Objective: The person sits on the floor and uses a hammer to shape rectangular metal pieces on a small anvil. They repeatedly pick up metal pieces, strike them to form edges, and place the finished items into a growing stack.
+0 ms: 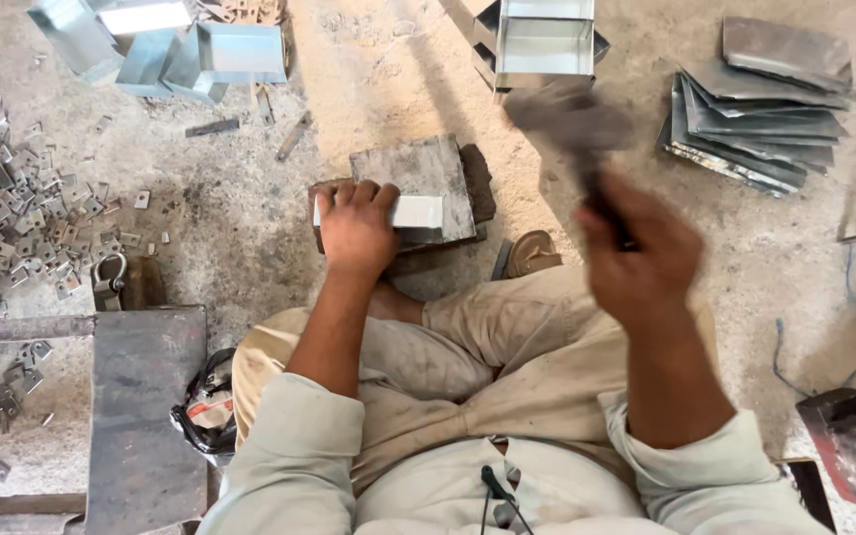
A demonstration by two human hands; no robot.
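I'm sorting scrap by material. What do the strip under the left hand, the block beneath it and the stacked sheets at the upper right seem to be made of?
The strip under the left hand looks like galvanised sheet steel: pale, smooth, cleanly folded. The block seems solid steel or iron: dull grey, scuffed, thick-edged. The stacked sheets look like thin sheet metal, likely galvanised too, with a grey sheen and bright edges.

No packages, labels, signs or screens appear anywhere in this view of the workshop floor; only bare metal parts, tools and the seated person are visible.
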